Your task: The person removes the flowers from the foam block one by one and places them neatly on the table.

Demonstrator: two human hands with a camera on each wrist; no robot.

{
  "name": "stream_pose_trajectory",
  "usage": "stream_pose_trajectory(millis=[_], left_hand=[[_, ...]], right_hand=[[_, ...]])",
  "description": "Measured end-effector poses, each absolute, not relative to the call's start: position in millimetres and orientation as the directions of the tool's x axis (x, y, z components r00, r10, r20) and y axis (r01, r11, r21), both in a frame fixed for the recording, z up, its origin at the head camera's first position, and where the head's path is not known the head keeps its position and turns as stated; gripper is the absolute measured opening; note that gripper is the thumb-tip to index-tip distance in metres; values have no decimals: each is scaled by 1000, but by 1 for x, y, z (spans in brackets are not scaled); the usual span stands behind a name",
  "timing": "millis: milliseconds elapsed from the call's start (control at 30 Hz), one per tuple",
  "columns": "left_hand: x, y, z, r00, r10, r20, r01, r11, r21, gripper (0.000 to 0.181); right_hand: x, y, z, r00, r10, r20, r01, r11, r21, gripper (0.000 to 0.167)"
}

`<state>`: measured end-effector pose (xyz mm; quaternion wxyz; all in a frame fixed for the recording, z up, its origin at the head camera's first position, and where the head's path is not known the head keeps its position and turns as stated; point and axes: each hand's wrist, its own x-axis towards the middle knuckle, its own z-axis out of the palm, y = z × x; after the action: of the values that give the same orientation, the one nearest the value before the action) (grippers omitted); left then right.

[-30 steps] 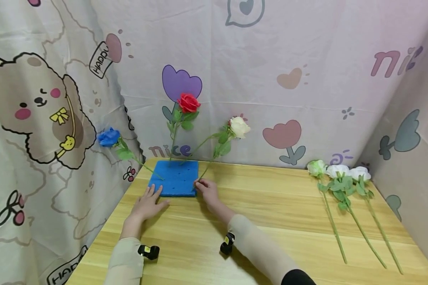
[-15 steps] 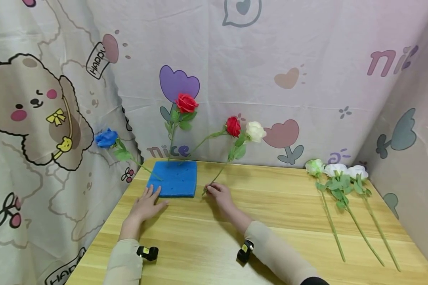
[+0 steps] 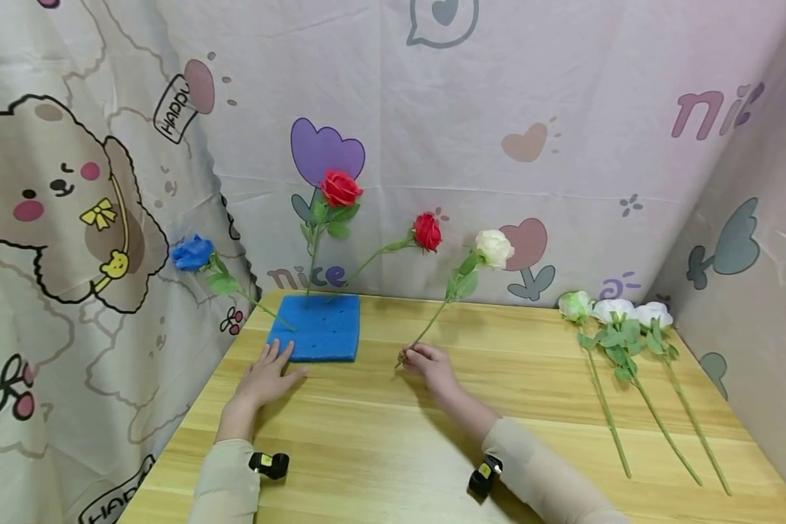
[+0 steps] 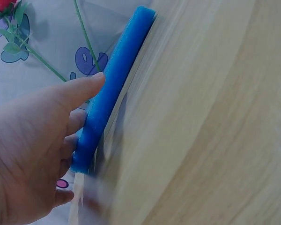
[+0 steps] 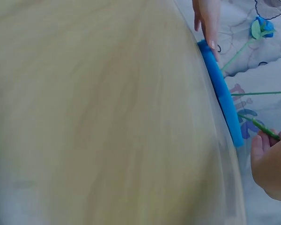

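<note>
A blue foam board (image 3: 330,346) with small holes in its top lies near the table's back left. Fingers spread, my left hand (image 3: 262,382) rests on its front left corner, and in the left wrist view the thumb (image 4: 86,89) touches the board's side. My right hand (image 3: 435,371) pinches a white rose (image 3: 494,249) low on its stem, right of the board and apart from it. The rose leans up to the right. Standing in the board are a blue rose (image 3: 193,252) tilted left, an upright red rose (image 3: 340,188) and a red rose (image 3: 427,232) bent right.
On the right side of the wooden table (image 3: 380,451) lie a greenish-white rose (image 3: 575,306) and two white roses (image 3: 653,314), stems toward the front. A printed curtain (image 3: 393,109) hangs close behind the table and along its left side.
My right hand has moved right, away from the board, carrying the white rose with it. The red bloom behind it has come into full view. My left hand stays on the board.
</note>
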<state>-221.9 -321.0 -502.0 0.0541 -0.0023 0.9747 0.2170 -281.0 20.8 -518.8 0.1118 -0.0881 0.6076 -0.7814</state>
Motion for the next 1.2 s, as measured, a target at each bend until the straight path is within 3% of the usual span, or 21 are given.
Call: stream_pose_trajectory(millis=[467, 900, 1200], left_hand=[[-221, -320, -499, -994, 13, -109, -34, 909, 415, 82], [-221, -319, -497, -994, 14, -104, -32, 906, 421, 81], [-220, -319, -499, -994, 14, -109, -34, 907, 420, 82]], right_hand=[[-266, 81, -516, -951, -299, -80, 145, -202, -969, 25], [-252, 155, -510, -947, -270, -174, 212, -118, -970, 32], [-248, 195, -507, -944, -268, -193, 228, -106, -968, 23]])
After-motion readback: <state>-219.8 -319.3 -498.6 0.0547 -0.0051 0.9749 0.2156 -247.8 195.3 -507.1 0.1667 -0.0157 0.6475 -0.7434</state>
